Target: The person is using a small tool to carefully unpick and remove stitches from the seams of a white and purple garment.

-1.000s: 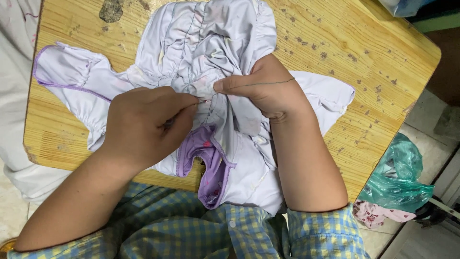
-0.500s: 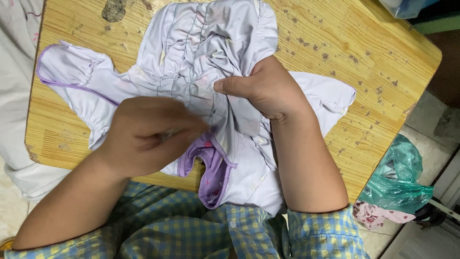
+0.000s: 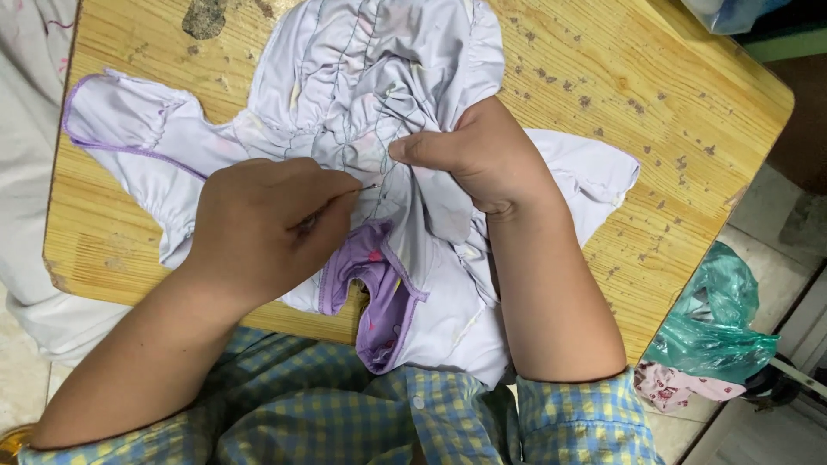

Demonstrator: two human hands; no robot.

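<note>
We look down on a pale lilac garment (image 3: 379,95) spread across a worn wooden table (image 3: 646,112), its gathered, ruched front facing up & its purple-lined neck opening (image 3: 379,293) hanging over the table's near edge, toward the checked blue-and-yellow shirt (image 3: 345,413) at the bottom of the frame.

Our left hand (image 3: 258,228) rests on the garment just left of its centre seam, fingers (image 3: 323,202) pinched together on a thin needle (image 3: 366,187); the tip pokes out toward the ruching, touching the cloth or just above it – we can't tell which. No thread is clear enough to make out.

Our right hand (image 3: 478,155) lies on the garment just right of the seam, w/ its fingers (image 3: 413,148) closed on a fold of the fabric, thumb side toward the needle, holding the cloth bunched. The two hands sit near each other, needle tip between them.

One purple-trimmed sleeve (image 3: 129,120) of the garment spreads out to the left on the table; the other sleeve (image 3: 594,176) lies to the right, partly under our right forearm.

Right of the garment, off the table's edge & lower down, a crumpled green plastic bag (image 3: 715,327) sits on the floor w/ a small piece of pink floral cloth (image 3: 668,387) beside it. Left of the garment, beyond the table, white fabric (image 3: 26,129) hangs down.
</note>
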